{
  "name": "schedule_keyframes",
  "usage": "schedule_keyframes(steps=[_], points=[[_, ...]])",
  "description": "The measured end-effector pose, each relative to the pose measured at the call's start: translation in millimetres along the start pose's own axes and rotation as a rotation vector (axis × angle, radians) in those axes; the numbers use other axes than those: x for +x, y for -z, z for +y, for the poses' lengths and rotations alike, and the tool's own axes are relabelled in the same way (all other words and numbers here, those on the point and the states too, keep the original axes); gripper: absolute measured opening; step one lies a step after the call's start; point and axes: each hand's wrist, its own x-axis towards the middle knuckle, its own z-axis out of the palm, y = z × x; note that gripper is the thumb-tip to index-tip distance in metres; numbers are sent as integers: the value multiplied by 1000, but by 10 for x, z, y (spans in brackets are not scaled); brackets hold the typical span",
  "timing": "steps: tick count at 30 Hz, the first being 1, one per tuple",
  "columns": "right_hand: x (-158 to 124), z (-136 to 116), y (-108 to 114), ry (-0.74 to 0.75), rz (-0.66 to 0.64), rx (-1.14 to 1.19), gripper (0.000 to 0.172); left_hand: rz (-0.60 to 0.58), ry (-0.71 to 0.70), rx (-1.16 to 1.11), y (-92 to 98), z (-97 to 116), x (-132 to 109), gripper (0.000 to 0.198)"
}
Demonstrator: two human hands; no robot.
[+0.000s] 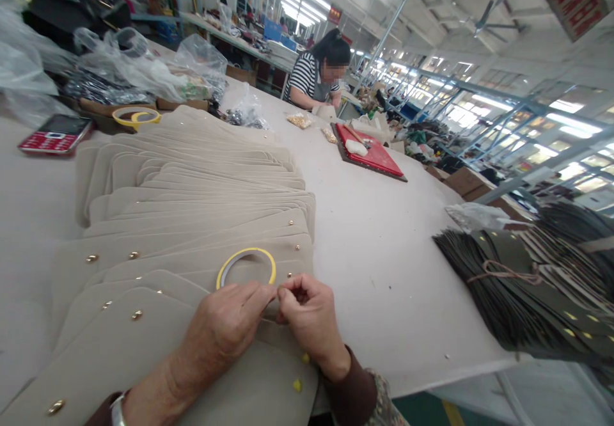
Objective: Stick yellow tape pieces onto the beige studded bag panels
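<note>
My left hand (228, 317) is closed at the near edge of a roll of yellow tape (246, 251), and its fingers hide the lower part of the ring. Right against it, my right hand (309, 314) pinches with thumb and forefinger; whatever is between those fingertips is too small to make out. Both hands are over a fanned stack of beige panels (192, 196) with rounded corners. Gold studs (137, 315) dot the nearer panels. Two small yellow pieces (297, 385) stick to the nearest panel, beside my right wrist.
A red phone (57, 135) and a second tape roll (136, 116) lie at the far left, near plastic bags (129, 61). Tied dark panels (518, 279) are on the right. Beyond a red board (368, 151), a co-worker (316, 74) bends over the white table (378, 253).
</note>
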Motion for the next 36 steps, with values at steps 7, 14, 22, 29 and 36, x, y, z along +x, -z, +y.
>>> schedule_keyframes(steps=[7,14,22,29,36], points=[[227,163,256,-222,-26,103,24,-165,14,99,-76,-7,-7,19],[189,117,199,56,-55,-351,16,-313,71,196,-113,3,-8,18],[228,113,132,229,6,-613,13,-353,79,203,-86,-5,17,18],[145,201,273,6,3,-240,15,-393,97,196,-87,1,17,19],[125,221,168,362,37,-642,18,-357,68,199,-82,-8,29,18]])
